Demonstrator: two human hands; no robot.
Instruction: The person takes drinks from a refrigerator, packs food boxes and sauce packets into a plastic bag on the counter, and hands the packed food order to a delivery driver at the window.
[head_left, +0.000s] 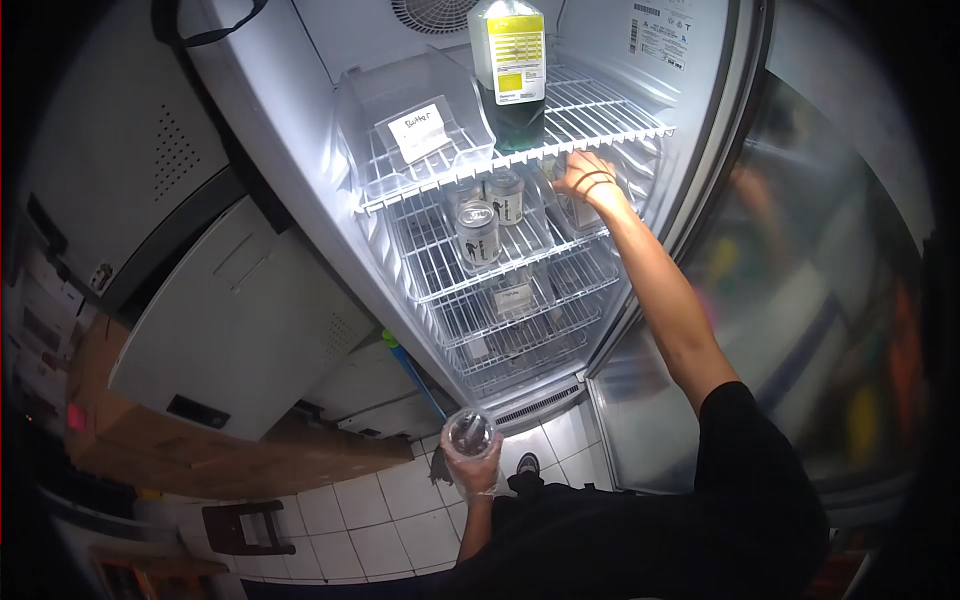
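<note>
In my left hand, which wears a clear plastic glove, is a clear plastic cup; the fingers wrap round it, low in front of the open fridge. My right hand, with dark bands at the wrist, reaches in below the fridge's top wire shelf. Its fingers are bent down at a clear container on the second shelf; the fingertips and whatever they grip are hidden. Left of that hand stand several white-labelled cans on the same shelf.
A large bottle of dark green liquid and a clear bin labelled "Butter" occupy the top shelf. The glass fridge door swings out to the right. Grey cabinets line the left, and a dark stool stands on the tiles.
</note>
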